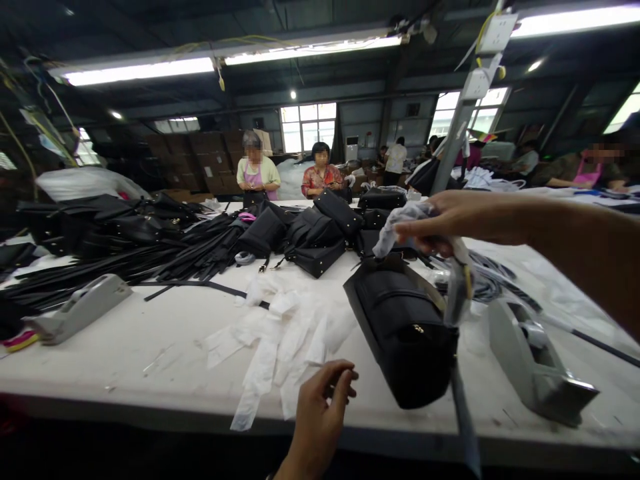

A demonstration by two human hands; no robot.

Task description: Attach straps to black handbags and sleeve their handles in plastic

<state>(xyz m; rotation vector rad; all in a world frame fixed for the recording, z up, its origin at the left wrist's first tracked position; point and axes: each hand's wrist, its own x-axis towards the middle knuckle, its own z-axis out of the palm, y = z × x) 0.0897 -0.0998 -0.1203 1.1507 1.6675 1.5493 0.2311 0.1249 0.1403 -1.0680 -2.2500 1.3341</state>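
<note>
A black handbag [407, 327] with a small gold-coloured emblem stands tilted at the table's front edge, right of centre. Above it, my right hand [435, 223] is closed around the bag's strap [400, 217], which is wrapped in pale, see-through plastic. One length of strap hangs down the bag's right side. My left hand [325, 400] is at the front edge, left of the bag, fingers loosely bent and thumb apart, with nothing visible in it. Just beyond it lie strips of thin white wrapping [280, 333].
Grey tape dispensers stand at the right [537, 360] and left [90, 307]. Behind are piled black bags [315, 233] and a heap of black straps [200, 253]. A metal post [453, 140] with sockets rises beyond my right hand. Several people work across the table.
</note>
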